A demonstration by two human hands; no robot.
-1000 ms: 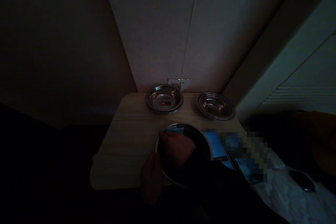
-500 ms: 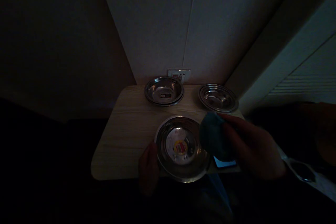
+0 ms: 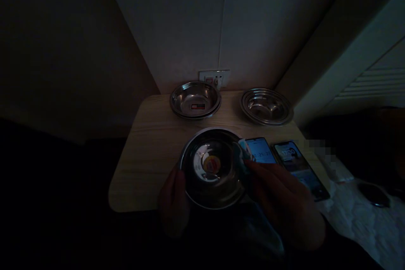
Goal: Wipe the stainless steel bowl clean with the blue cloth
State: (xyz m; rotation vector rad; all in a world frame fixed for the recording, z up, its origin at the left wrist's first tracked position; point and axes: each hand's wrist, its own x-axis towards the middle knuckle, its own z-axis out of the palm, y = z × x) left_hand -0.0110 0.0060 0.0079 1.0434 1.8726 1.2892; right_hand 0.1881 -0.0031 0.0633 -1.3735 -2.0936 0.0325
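A shiny metal basin (image 3: 198,192) with a yellow and red round sticker inside is held near the table's front edge. My left hand (image 3: 174,202) grips its left rim, thumb on the near side. In my right hand (image 3: 284,202) is a bunched teal cloth (image 3: 242,162), pressed against the basin's right rim. My right fingers are closed on the cloth and partly cover it. The underside of the basin is hidden, and dim light blurs the details.
Stacked metal basins (image 3: 196,99) stand at the table's back left, and more nested basins (image 3: 265,107) at the back right. Two lit phones (image 3: 261,149) (image 3: 300,171) lie right of the held basin. A wall socket (image 3: 215,77) is behind the wooden table (image 3: 142,164).
My right hand has brought the cloth down and left onto the basin's right rim, uncovering the phones. The basin is tilted differently, and my left hand still holds it.
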